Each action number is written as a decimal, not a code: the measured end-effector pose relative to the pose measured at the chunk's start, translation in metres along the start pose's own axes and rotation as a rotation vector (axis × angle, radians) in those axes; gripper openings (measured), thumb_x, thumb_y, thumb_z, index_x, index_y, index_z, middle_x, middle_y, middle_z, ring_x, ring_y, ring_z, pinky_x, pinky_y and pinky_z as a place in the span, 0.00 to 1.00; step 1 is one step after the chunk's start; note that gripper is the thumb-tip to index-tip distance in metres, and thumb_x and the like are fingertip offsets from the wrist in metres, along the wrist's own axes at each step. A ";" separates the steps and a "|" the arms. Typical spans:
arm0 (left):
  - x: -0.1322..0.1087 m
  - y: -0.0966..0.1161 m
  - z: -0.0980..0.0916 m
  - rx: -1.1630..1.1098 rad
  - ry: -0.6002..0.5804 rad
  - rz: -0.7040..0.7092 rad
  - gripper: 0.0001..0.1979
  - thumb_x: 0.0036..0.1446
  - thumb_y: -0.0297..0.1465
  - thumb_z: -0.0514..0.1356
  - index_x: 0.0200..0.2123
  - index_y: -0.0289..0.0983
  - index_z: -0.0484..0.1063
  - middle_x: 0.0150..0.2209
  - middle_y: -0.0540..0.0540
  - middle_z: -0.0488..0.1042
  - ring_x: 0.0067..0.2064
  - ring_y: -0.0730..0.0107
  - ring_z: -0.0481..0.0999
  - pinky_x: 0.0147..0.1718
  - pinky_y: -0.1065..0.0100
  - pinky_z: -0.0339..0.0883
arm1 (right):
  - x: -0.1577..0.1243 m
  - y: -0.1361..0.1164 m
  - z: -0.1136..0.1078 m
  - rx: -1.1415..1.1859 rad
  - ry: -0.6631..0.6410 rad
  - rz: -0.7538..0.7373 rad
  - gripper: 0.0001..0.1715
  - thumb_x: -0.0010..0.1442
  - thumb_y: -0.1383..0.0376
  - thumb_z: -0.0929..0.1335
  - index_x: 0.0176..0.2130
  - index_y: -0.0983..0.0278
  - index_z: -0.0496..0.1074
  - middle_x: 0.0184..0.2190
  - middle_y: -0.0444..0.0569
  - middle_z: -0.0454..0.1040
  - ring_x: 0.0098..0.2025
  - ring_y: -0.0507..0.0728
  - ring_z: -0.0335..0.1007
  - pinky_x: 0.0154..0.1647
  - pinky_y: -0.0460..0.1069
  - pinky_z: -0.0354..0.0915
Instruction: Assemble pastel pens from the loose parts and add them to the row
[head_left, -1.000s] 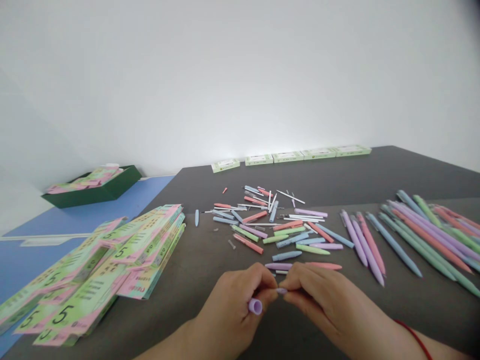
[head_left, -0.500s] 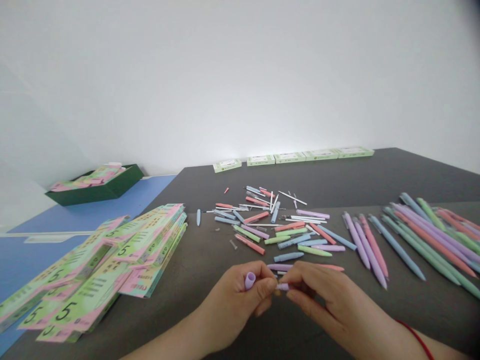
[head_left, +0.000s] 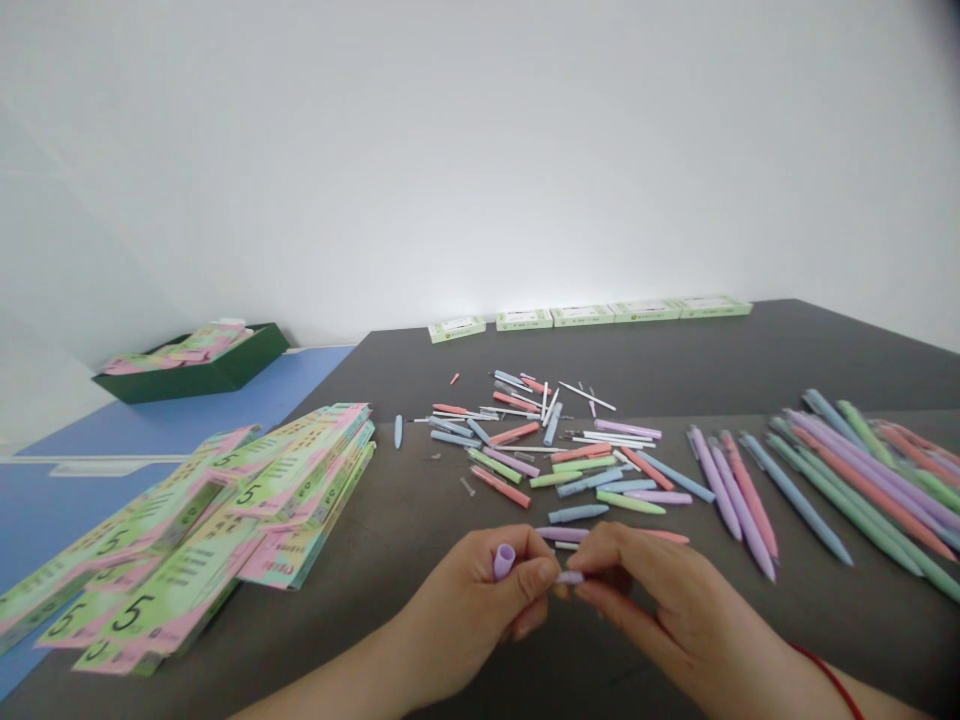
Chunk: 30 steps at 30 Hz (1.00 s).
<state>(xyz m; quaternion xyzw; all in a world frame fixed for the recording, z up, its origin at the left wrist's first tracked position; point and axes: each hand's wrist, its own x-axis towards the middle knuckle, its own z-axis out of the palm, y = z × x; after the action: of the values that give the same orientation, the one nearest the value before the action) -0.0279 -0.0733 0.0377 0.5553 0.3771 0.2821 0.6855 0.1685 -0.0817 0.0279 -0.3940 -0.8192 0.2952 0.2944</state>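
Note:
My left hand (head_left: 499, 595) is closed around a hollow purple pen barrel (head_left: 504, 560), whose open end shows above the thumb. Between the fingertips of both hands sits a small purple pen part (head_left: 570, 577); my right hand (head_left: 641, 590) pinches it, and its far side is hidden by the fingers. Just behind the hands lie a purple pen piece (head_left: 564, 535) and a blue pen piece (head_left: 577, 513). Farther back spreads a loose pile of coloured barrels, white refills (head_left: 619, 437) and small clear parts.
Whole pens (head_left: 855, 480) in several colours lie at the right. Pink-and-green boxes (head_left: 195, 560) are heaped at the left. A dark green tray (head_left: 202, 378) holds more packaging on a blue surface. Light green boxes (head_left: 581, 316) line the back of the dark table (head_left: 420, 350).
Both hands stay together at the front with the purple parts. The small part between the fingertips has shifted very slightly, and the whole view has moved a little.

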 end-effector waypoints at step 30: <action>0.000 0.001 0.006 -0.130 -0.002 -0.134 0.19 0.55 0.47 0.59 0.26 0.37 0.62 0.14 0.60 0.53 0.15 0.82 0.46 0.15 0.75 0.39 | 0.001 -0.002 0.002 0.006 -0.009 -0.002 0.04 0.61 0.69 0.64 0.36 0.61 0.67 0.27 0.43 0.71 0.28 0.51 0.65 0.30 0.45 0.62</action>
<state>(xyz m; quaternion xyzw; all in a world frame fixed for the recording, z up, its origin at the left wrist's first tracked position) -0.0232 -0.0763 0.0390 0.4832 0.3936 0.2589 0.7380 0.1657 -0.0823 0.0286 -0.3909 -0.8200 0.2990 0.2921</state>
